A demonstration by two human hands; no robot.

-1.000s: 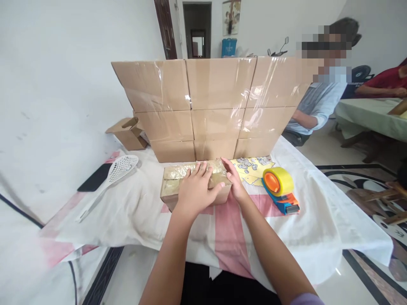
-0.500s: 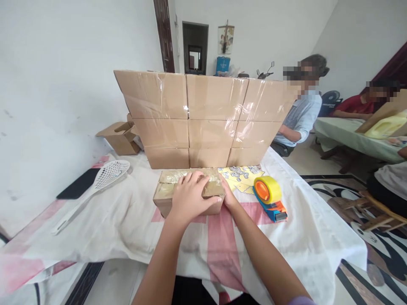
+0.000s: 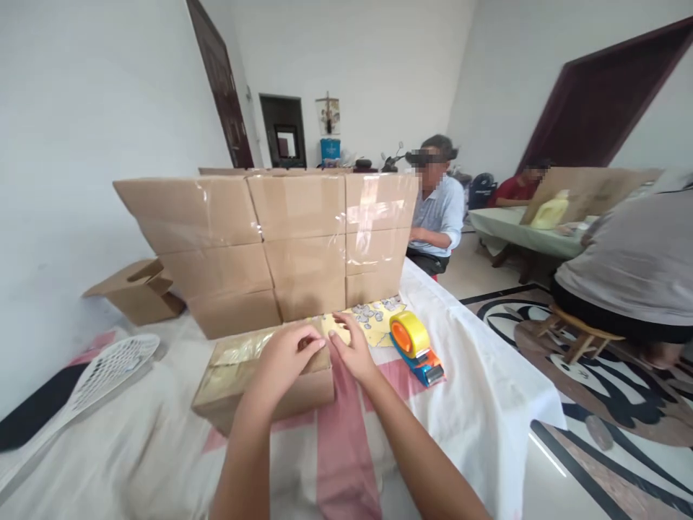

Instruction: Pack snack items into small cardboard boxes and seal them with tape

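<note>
A small taped cardboard box [image 3: 238, 368] lies on the cloth-covered table [image 3: 476, 383] in front of me. My left hand [image 3: 284, 357] rests on the box's top at its right end, fingers curled over the edge. My right hand [image 3: 354, 348] touches the box's right end with fingers stretched out. A yellow tape roll on an orange and blue dispenser [image 3: 414, 341] sits just right of my right hand.
A stack of sealed cardboard boxes [image 3: 271, 245] forms a wall behind the small box. An open box [image 3: 135, 289], a white slotted skimmer [image 3: 102, 372] and a black phone [image 3: 32, 408] lie at the left. People sit at the right, one on a stool [image 3: 579, 336].
The view has swung to the right and risen. Both hands have slid toward the box's right end, the left hand's fingers now curled over the edge.
</note>
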